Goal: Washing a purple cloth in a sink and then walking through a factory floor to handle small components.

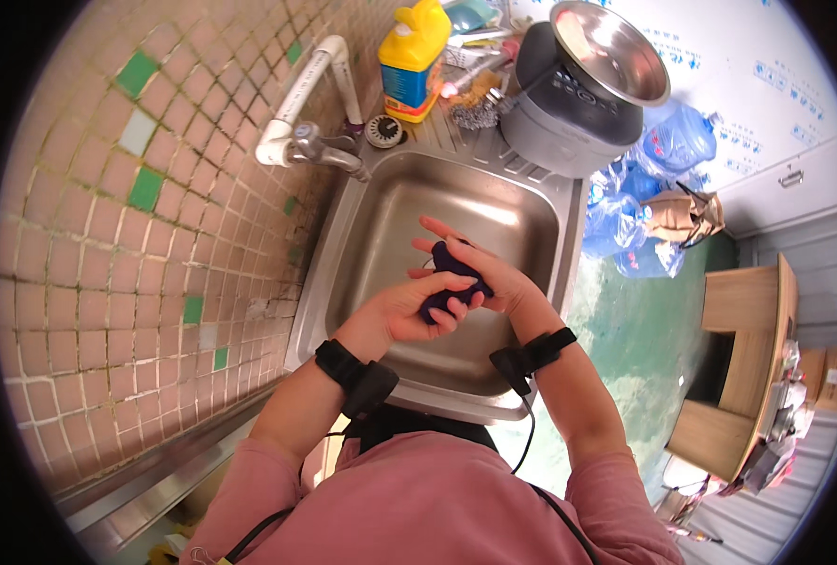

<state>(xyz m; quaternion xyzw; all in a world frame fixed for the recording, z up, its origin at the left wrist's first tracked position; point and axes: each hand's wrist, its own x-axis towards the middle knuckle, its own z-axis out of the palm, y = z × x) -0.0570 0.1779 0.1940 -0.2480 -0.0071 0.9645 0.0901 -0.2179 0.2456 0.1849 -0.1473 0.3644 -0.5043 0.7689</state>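
Over the stainless steel sink [381, 207], both hands come together around a bunched, dark purple piece of cloth [454, 268]. My left hand [409, 309] grips its near end, thumb across the top and fingers curled round. My right hand [487, 270] presses on it from the right, with some fingers stretching out past the far side. What kind of cloth item it is, I cannot make out, since the hands hide much of it. A metal faucet [329, 153] with a white pipe [307, 85] stands at the sink's far left corner.
Behind the sink are a yellow jug [413, 56], a round dial-like item [384, 131], steel wool [476, 115] and a grey appliance [569, 118] bearing a metal bowl [616, 56]. Large water bottles [677, 141] stand to the right. A tiled wall [155, 254] borders the left.
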